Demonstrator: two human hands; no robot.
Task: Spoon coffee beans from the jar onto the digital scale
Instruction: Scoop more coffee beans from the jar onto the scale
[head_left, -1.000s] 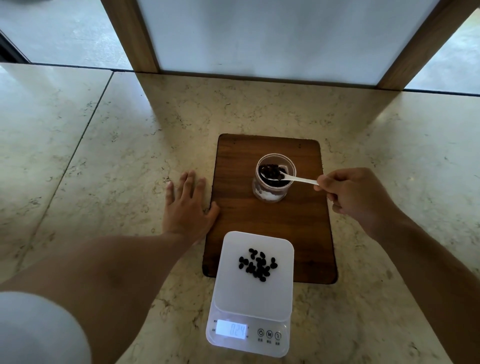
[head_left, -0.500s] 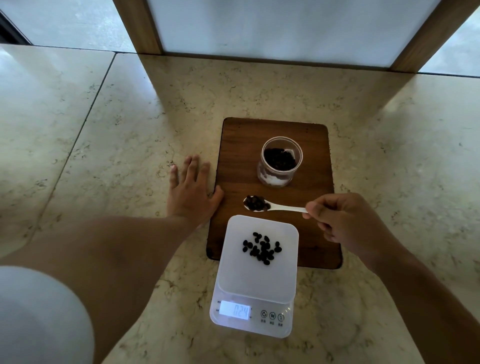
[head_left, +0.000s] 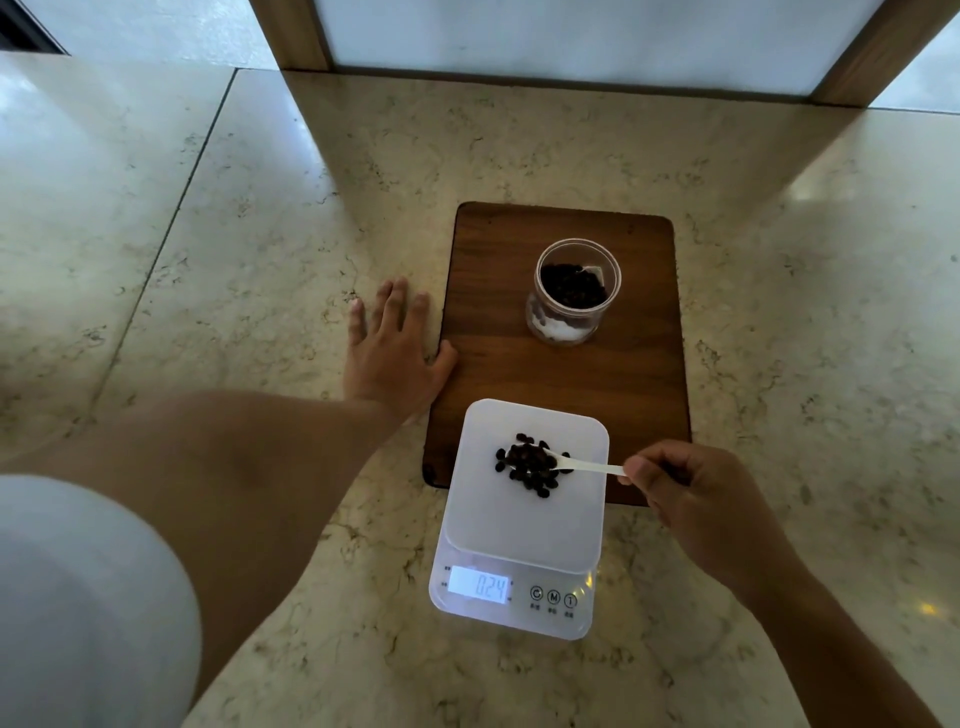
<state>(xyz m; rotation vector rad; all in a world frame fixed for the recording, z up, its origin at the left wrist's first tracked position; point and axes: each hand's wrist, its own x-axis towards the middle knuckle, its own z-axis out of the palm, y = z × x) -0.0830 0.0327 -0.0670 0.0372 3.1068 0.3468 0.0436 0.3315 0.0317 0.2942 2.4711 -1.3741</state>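
Observation:
A clear jar (head_left: 574, 291) with dark coffee beans inside stands open on a wooden board (head_left: 639, 374). The white digital scale (head_left: 514, 535) sits at the board's near edge, its lit display reading 0.24, with a small pile of coffee beans (head_left: 535, 480) on its platform. My right hand (head_left: 691, 499) is shut on the handle of a white spoon (head_left: 592, 466), whose bean-filled bowl hovers right over that pile. My left hand (head_left: 389, 348) lies flat and open on the stone surface, its thumb touching the board's left edge.
The board and scale rest on a beige marble surface (head_left: 208, 260) with tile seams. A wood-framed white panel (head_left: 571, 36) rises at the back. A pale rounded shape, probably my clothing (head_left: 78, 613), fills the lower left.
My right hand carried the loaded spoon from the jar, across the board, to a spot above the beans on the scale. The left hand stayed put. The display still reads 0.24.

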